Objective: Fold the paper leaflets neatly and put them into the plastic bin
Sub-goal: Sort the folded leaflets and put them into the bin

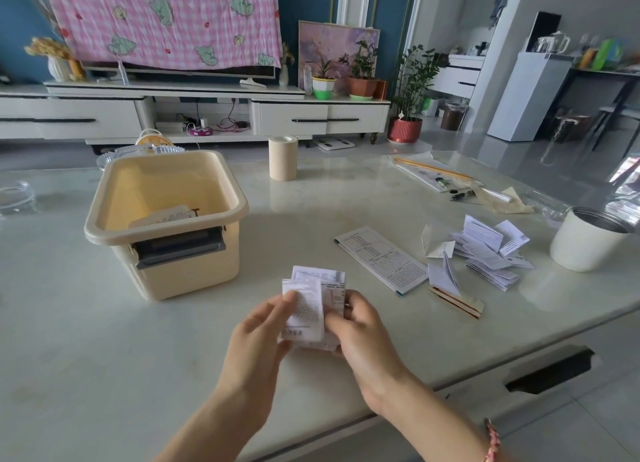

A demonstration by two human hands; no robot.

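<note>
Far left: open plastic bin (104, 198) on the table (311, 205), one folded leaflet (162, 217) lying inside. Mid-fold at centre, judging by the creased leaflet (308, 305) raised just over the surface, pinched at its left edge by the left hand (258, 326) and gripped on its right side by the right hand (360, 323). Next, probably: press the crease flat, carry leftward and drop into the bin, then reach right for the flat leaflet (381, 259) or the loose pile (485, 250) beyond.
</note>
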